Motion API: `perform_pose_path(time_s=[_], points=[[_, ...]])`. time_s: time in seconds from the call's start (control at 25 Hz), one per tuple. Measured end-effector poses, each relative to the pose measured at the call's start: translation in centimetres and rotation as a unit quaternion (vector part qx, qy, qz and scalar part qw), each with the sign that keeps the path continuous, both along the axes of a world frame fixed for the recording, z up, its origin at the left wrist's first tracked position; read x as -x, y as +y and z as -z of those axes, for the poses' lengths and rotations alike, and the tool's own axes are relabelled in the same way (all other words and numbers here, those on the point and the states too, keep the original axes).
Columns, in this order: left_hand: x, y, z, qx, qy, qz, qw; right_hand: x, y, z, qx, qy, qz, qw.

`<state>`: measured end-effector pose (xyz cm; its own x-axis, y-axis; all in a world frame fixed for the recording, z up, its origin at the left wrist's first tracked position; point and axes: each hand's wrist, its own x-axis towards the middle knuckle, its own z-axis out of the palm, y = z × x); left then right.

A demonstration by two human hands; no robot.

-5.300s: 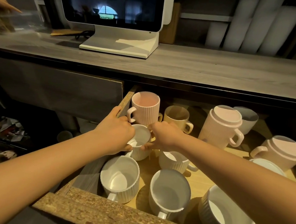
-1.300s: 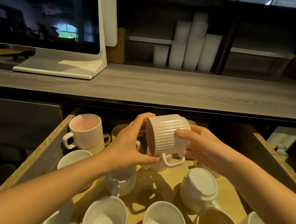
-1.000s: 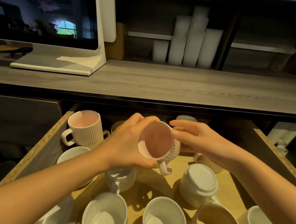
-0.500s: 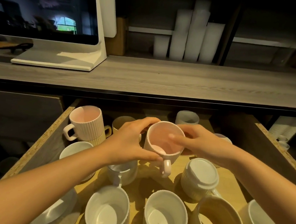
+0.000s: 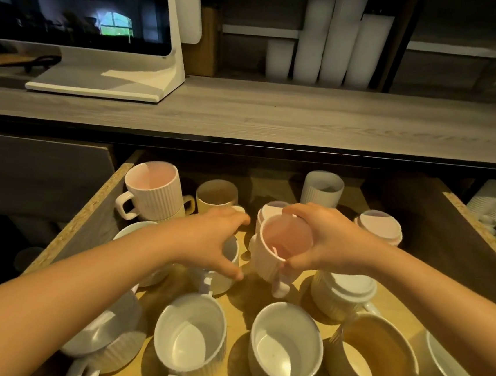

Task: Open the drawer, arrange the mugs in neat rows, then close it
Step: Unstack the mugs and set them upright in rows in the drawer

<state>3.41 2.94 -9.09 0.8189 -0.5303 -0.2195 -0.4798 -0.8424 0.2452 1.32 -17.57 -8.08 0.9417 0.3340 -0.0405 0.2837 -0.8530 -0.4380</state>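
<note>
The wooden drawer (image 5: 93, 212) stands pulled open under the counter, full of ribbed mugs. My right hand (image 5: 323, 240) grips a pink mug (image 5: 280, 251) by its rim, mouth up and handle toward me, just above the drawer floor. My left hand (image 5: 208, 241) hovers with fingers spread over a small white mug (image 5: 220, 276), apart from the pink one. A tall pink mug (image 5: 152, 190) stacked on another stands at the back left. Two upside-down mugs, one white (image 5: 343, 291) and one pink (image 5: 379, 226), sit on the right.
Several white mugs (image 5: 189, 346) and a beige one (image 5: 375, 357) line the front of the drawer. A beige mug (image 5: 217, 195) and a grey cup (image 5: 322, 189) stand at the back. On the counter above are a monitor (image 5: 107, 62) and stacked white cups (image 5: 331, 35).
The pink mug was turned from upside down to mouth up and lowered toward the drawer floor. My left hand let go of it and moved left over the small white mug.
</note>
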Motion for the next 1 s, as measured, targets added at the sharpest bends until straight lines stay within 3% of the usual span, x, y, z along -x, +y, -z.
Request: perform_pose_path(time_s=[0.08, 0.2, 0.8, 0.92, 1.0], points=[[0.0, 0.8, 0.5, -0.075, 0.006, -0.001, 0.997, 0.0, 0.0, 0.7, 0.021, 0.02, 0.001, 1.0], [0.0, 0.8, 0.9, -0.103, -0.02, 0.0, 0.994, -0.2, 0.2, 1.8, 0.033, 0.032, -0.007, 0.999], [-0.3, 0.7, 1.2, -0.09, -0.022, -0.004, 0.996, 0.5, 0.5, 2.3, 0.078, 0.067, -0.037, 0.994], [0.0, 0.4, 0.9, -0.107, -0.034, 0.003, 0.994, 0.3, -0.4, -0.5, 0.086, 0.013, -0.024, 0.996], [0.6, -0.8, 0.5, -0.092, -0.07, 0.019, 0.993, 0.0, -1.2, -2.1, 0.144, -0.015, -0.023, 0.989]])
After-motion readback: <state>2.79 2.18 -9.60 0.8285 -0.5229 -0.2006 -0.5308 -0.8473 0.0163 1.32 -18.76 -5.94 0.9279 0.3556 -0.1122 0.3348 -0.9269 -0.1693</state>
